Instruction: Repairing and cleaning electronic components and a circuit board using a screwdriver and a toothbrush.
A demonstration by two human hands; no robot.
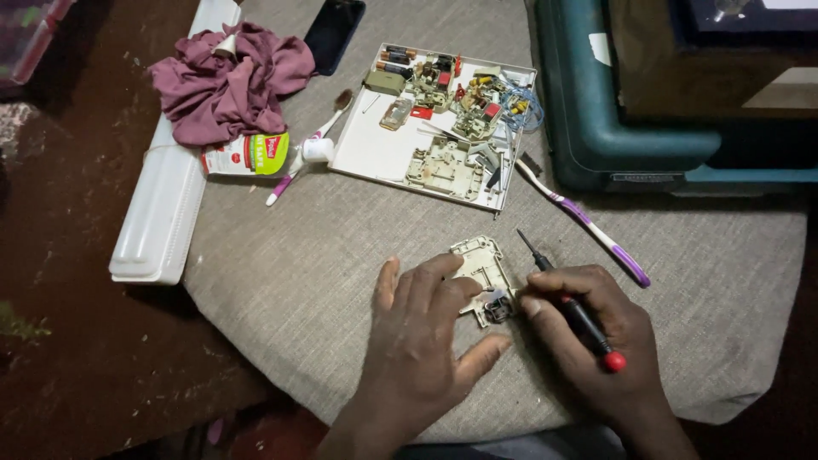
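Left hand is lying flat, fingers spread, pressing down on a small beige plastic housing on the grey cloth-covered bench. Right hand is closing its grip around a small red-and-black screwdriver, shaft pointing away from the body, while its fingertip is touching the dark fitting at the near corner of the housing, between the two hands.

Progress, as a judgement: the housing is lying opened and mostly bare inside, so stripping looks well advanced; one dark part is still sitting in the corner under the fingers.

Beyond the hands, a shallow white tray is holding removed parts: small coils, red and yellow bits, batteries, a second beige frame. A purple-and-white toothbrush is lying just beyond the right hand, close to the screwdriver tip. Farther off to the left: another toothbrush, a toothpaste tube, a crumpled mauve cloth, a long white casing, a dark phone. A teal case is standing beyond the right hand.

Nothing is crowding the housing itself.
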